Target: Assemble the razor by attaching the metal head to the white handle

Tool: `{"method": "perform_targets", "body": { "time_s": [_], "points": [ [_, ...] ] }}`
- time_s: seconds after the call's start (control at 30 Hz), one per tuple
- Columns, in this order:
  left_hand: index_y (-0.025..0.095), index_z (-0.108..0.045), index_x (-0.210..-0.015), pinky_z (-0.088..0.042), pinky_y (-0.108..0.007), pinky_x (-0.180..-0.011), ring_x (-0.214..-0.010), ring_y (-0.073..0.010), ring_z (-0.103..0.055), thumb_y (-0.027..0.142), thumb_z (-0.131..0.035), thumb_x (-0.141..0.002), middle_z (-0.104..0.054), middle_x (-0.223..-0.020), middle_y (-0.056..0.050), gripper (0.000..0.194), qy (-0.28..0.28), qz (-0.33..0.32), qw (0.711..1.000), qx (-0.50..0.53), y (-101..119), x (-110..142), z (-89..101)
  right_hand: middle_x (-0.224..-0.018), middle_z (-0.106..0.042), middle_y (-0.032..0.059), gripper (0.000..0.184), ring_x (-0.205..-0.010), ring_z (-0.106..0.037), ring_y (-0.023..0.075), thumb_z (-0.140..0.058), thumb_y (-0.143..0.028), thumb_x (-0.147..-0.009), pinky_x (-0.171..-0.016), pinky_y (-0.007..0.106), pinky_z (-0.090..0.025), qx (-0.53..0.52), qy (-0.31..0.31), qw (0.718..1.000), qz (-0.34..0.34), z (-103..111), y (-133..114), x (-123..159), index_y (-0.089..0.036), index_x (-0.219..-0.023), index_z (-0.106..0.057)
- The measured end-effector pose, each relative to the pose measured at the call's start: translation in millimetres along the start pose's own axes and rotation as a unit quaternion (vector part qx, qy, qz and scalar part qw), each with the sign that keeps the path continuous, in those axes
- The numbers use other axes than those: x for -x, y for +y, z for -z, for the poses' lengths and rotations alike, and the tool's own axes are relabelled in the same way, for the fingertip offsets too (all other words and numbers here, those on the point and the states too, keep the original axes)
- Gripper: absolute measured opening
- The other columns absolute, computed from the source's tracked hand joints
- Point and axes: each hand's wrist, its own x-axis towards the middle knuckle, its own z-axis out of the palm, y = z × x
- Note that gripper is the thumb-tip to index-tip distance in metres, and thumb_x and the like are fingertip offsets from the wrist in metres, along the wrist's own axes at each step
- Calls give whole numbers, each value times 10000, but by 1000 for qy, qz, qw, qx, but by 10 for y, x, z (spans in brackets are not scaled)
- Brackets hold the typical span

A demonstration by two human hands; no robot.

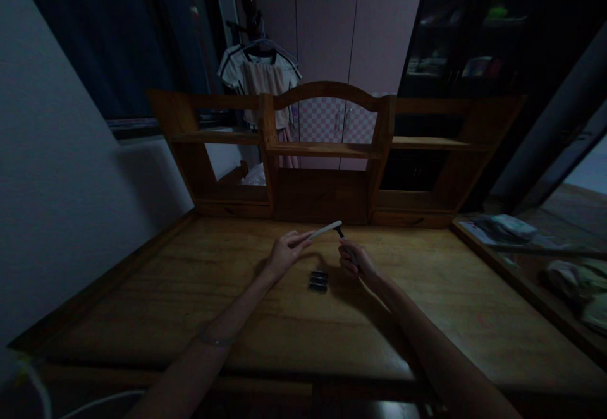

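Observation:
My left hand (pixel 286 253) pinches the near end of a slim white stick-like piece (pixel 326 229) that points up and to the right. My right hand (pixel 355 261) is closed round a thin dark tool (pixel 342 236) whose tip meets the far end of the white piece. Both hands hover above the wooden desk (pixel 199 286). A small dark ridged block (pixel 318 280) lies on the desk just below and between the hands. The room is dim, so what the pieces are stays unclear.
A wooden shelf hutch (pixel 327 147) stands along the desk's back edge. Clothes on a hanger (pixel 260 74) hang behind it by pink cupboard doors. To the right, a lower surface holds papers and cloth (pixel 509 228). A pale wall runs along the left.

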Motion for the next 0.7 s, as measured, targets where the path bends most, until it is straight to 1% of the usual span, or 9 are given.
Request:
{"method": "perform_targets", "body": {
  "time_s": [0.2,0.37,0.5,0.53,0.6,0.7],
  "points": [
    [200,-633,-1127,-362,-206,-614,-695,-115,-505,405,-571,-816,-550,-756,-17,377,0,3,1000,-2,-6,-7,-19,-323,-261,-89,441,-267,-151,70,-485,-496,-846,-262,178,-139,-44,-30,999,-12,0,-59,20,-214,-559,-304],
    [181,-636,-1121,-360,-207,-615,-693,-117,-497,411,-583,-805,-553,-761,-22,395,10,8,1000,19,-7,-9,-29,-313,-251,-83,435,-265,-164,73,-462,-469,-866,-277,185,-163,-67,-57,996,4,-5,-153,54,-207,-544,-330],
    [187,-646,-1106,-368,-201,-629,-705,-114,-502,404,-591,-800,-561,-764,-20,379,15,6,1000,17,-2,-11,-31,-313,-245,-83,435,-269,-172,75,-472,-478,-854,-286,191,-178,-62,-70,996,11,-6,-173,67,-206,-540,-343],
    [189,-646,-1106,-370,-199,-631,-704,-112,-502,401,-592,-799,-563,-770,-21,377,15,6,1000,17,1,-11,-29,-315,-243,-85,435,-269,-172,74,-477,-489,-848,-285,191,-180,-53,-63,997,14,-7,-164,63,-206,-544,-348],
    [190,-641,-1115,-371,-197,-627,-702,-110,-502,395,-591,-802,-567,-779,-22,377,10,6,1000,20,8,-11,-20,-325,-240,-92,433,-266,-176,72,-497,-507,-832,-277,191,-173,-14,-24,999,28,-4,-131,46,-207,-551,-360],
    [190,-644,-1109,-374,-197,-623,-698,-114,-506,393,-597,-797,-574,-772,-26,375,7,4,1000,22,18,-8,-4,-359,-272,-92,438,-261,-226,66,-547,-516,-801,-264,194,-163,85,78,991,65,25,-64,2,-205,-550,-367]
  ]
}}
